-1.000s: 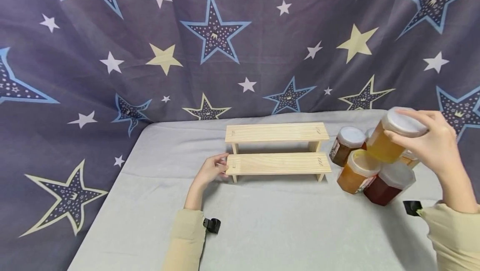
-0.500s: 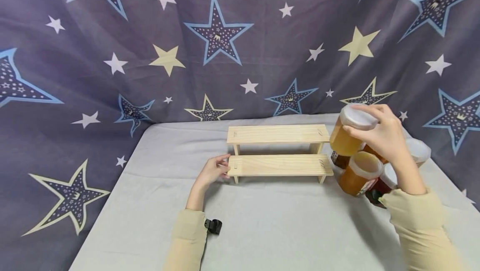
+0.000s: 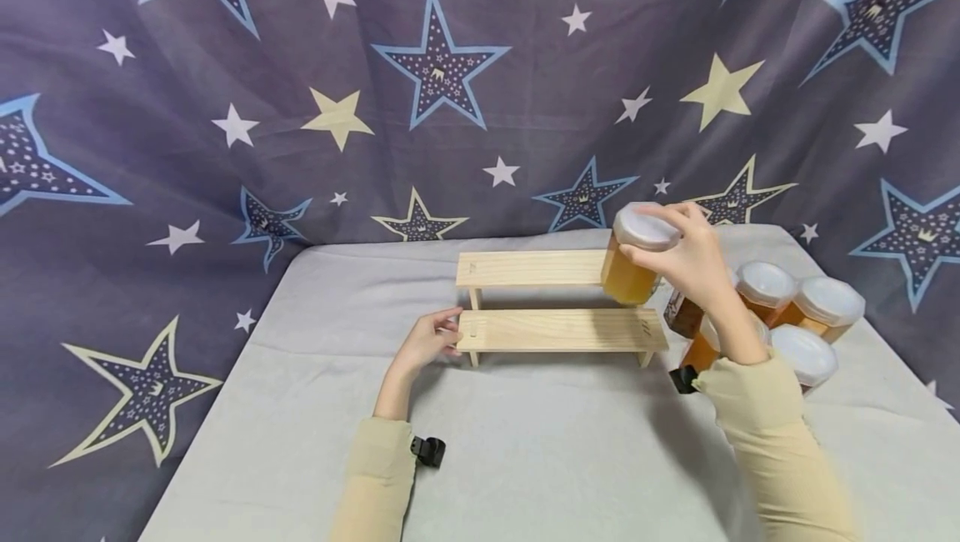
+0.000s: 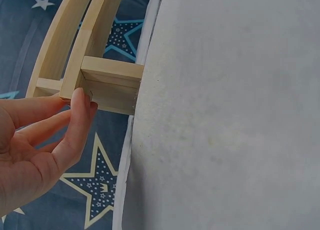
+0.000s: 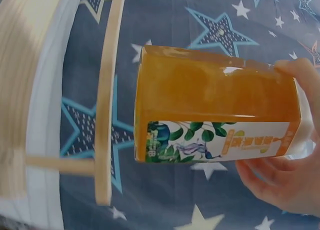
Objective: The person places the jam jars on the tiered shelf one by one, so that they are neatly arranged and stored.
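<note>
Right hand (image 3: 693, 254) grips the amber jar (image 3: 628, 271) at its pale lid (image 3: 645, 229), with the thumb and fingers on opposing sides of the rim. Left hand (image 3: 426, 342) pinches the left end of the lower tier (image 3: 547, 332) of the two-step wooden rack (image 3: 555, 317), fingertips at the board's corner.

Position: the jar is held in the air, base downward, near the right end of the upper tier (image 3: 525, 268). In the right wrist view a gap separates its base from the nearest board edge, and its illustrated label (image 5: 220, 140) is visible. Other jars (image 3: 828, 302) stand clustered on the bench (image 3: 525, 434) to the right of the rack, partly masked by the right arm (image 3: 757, 409).

Handling: judged by its apparent fill, the jar is probably heavy for its size and rigid. Whether the wall is glass or plastic cannot be told; treat it as fragile. Its smooth, flat faces may prove slippery. A grip on the lid is adequate only if the lid is tight; a loose one could part under load. For a firmer hold, take two opposing faces below the lid. The rack appears light and stiff and could shift if knocked; a steadying pinch at the tier's end suits it.
</note>
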### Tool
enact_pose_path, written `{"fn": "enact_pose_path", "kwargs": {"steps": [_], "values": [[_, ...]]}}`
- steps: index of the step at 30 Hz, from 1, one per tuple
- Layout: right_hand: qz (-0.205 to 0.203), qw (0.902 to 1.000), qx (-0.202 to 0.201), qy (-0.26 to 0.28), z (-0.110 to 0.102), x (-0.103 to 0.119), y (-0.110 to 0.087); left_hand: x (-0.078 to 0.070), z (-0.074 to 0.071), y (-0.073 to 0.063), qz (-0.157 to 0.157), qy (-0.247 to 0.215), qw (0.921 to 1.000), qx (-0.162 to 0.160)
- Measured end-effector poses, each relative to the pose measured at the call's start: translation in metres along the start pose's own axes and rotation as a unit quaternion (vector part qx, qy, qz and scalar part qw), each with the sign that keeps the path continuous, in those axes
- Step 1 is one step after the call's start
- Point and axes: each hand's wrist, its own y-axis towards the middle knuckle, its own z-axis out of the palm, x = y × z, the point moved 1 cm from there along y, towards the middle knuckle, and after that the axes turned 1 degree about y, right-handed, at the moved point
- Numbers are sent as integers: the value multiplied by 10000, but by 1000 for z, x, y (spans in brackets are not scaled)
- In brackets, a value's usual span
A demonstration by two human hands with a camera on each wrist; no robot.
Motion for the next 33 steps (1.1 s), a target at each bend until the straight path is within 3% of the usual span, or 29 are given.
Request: {"fn": "enact_pose_path", "kwargs": {"steps": [19, 27, 33], "values": [[-53, 9986, 243, 463, 64, 28, 24, -1, 0, -1, 44, 19, 10000, 7], [120, 9969, 487, 599, 88, 41, 35, 2, -1, -3, -94, 104, 9999, -83], [81, 9958, 592, 694, 107, 46, 44, -4, 0, -4, -54, 147, 9999, -47]]}}
